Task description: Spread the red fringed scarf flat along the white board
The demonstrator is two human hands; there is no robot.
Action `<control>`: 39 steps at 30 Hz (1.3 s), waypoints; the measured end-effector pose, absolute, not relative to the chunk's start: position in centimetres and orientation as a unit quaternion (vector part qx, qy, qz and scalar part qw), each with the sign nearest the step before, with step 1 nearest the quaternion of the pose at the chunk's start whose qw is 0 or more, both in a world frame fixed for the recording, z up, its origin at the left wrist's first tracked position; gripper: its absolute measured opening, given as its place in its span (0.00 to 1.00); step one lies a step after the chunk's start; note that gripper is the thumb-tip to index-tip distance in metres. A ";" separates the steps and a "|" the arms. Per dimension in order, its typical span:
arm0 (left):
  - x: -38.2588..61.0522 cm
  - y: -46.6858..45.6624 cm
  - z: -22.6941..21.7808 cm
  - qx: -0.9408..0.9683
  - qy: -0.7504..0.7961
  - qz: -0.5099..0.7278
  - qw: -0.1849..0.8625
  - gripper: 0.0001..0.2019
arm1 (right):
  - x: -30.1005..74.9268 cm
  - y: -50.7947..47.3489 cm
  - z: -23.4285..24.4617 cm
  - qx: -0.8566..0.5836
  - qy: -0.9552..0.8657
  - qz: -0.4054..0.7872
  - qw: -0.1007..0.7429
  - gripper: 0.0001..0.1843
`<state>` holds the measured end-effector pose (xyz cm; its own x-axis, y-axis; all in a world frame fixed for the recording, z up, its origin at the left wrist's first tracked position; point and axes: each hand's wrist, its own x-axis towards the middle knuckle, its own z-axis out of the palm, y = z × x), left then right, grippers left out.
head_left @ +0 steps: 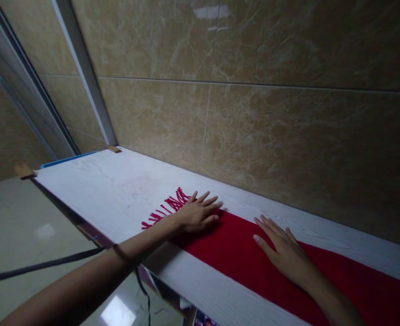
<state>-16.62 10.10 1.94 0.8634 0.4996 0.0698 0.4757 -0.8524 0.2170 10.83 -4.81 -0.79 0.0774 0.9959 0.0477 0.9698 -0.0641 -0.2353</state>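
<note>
A long red scarf (233, 244) with a fringed end lies flat along the white table (94, 190). Its fringe (172, 203) points left, some strands bunched and others apart. My left hand (200, 213) lies palm down near the fringed end, fingers spread over the scarf and its far edge. Farther right, my right hand (281, 249) is over the scarf with its fingers stretched out, the tips near the far edge. I cannot tell whether the right palm touches the cloth. Neither hand grips anything. The scarf runs out of view at the lower right.
A marbled tile wall (254, 136) borders the table's far side. Brown pieces (25, 172) sit at the table's left corners, with a blue edge (69, 159) behind. A dark strap (43, 267) crosses at lower left, above the shiny floor (9, 222).
</note>
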 end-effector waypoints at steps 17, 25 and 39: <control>-22.0 9.4 2.4 0.976 0.190 0.071 0.073 0.23 | 11.1 -7.4 -1.5 -0.669 -0.735 0.047 0.100 0.37; -27.8 7.6 4.6 0.976 0.169 0.092 0.105 0.11 | 9.5 -8.8 -2.0 -0.643 -0.745 0.073 0.163 0.29; -28.6 7.5 3.9 0.985 0.124 0.095 0.076 0.14 | 12.8 -13.9 -5.3 -0.649 -0.730 0.004 0.214 0.28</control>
